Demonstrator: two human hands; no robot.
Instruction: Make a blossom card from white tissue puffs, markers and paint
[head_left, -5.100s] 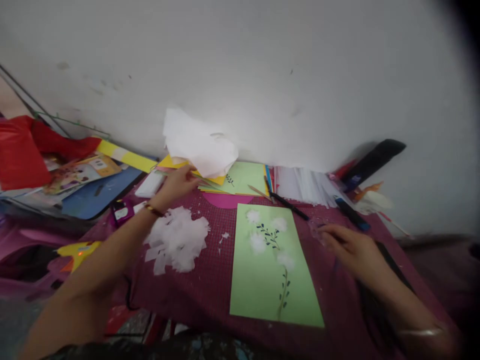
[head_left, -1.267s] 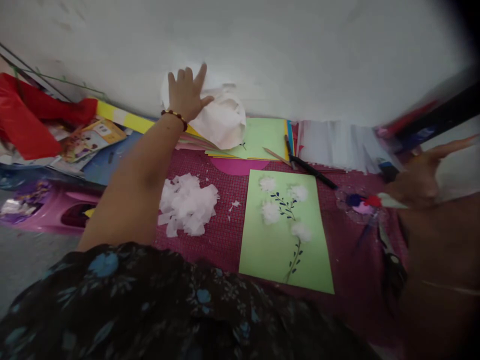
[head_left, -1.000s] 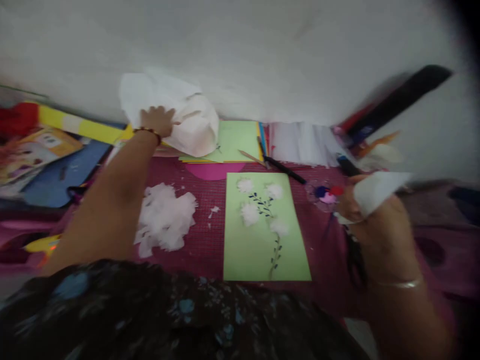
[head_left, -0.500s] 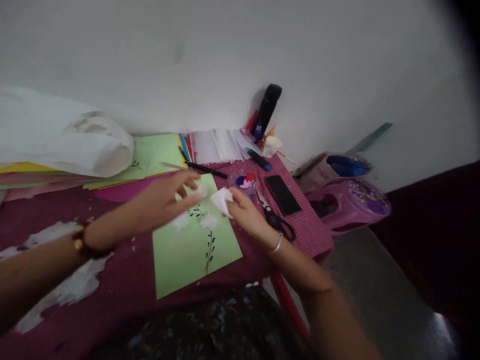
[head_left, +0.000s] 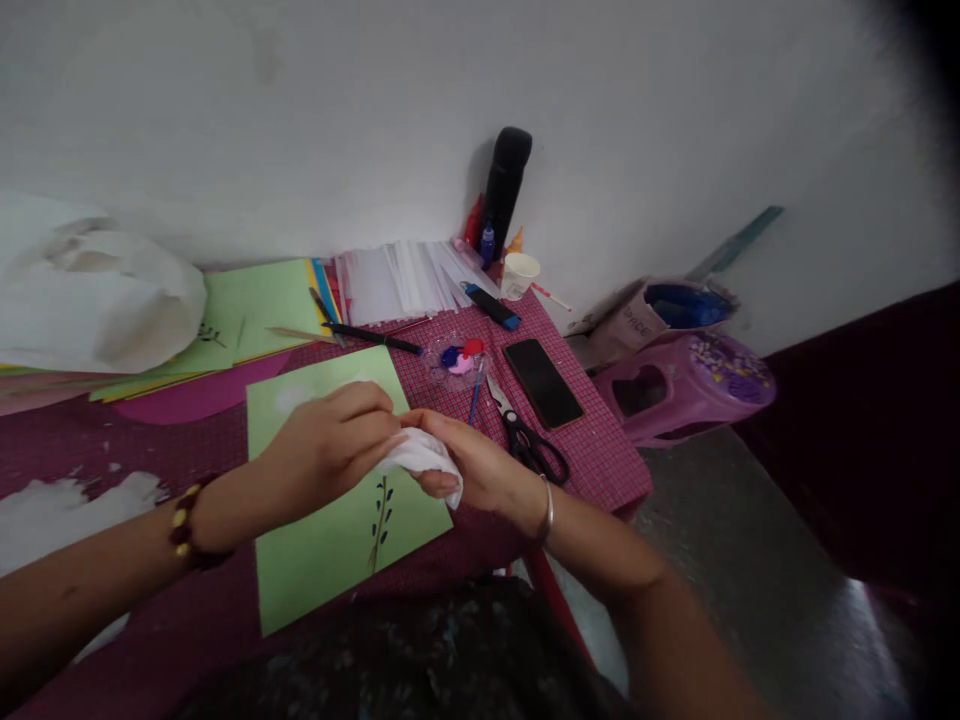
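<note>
My right hand (head_left: pixel 480 465) is closed round a crumpled white tissue (head_left: pixel 426 452), which hangs over its fingers. My left hand (head_left: pixel 330 432) meets it, with fingers pinched together at the tissue's upper left edge; its fingertips are partly hidden. Both hands are above a green sheet of paper (head_left: pixel 300 560). A painted stem with small dark blue leaves (head_left: pixel 381 520) shows on the sheet below the tissue. A pale white patch (head_left: pixel 291 398) shows at the sheet's upper left. My left hand and the tissue cover the middle of the sheet.
Scissors (head_left: pixel 529 440), a paintbrush (head_left: pixel 476 392), a palette with blue, red and pink paint (head_left: pixel 459 362) and a phone (head_left: pixel 543 382) lie to the right. Behind are a black pen (head_left: pixel 375 338), a paper cup (head_left: pixel 519 275) and a black bottle (head_left: pixel 508 180). White scraps (head_left: pixel 45 520) lie at left.
My left hand has moved right and down, from open above the sheet to pinching at the tissue. My right hand has come lower with the tissue, now more spread. The view has shifted.
</note>
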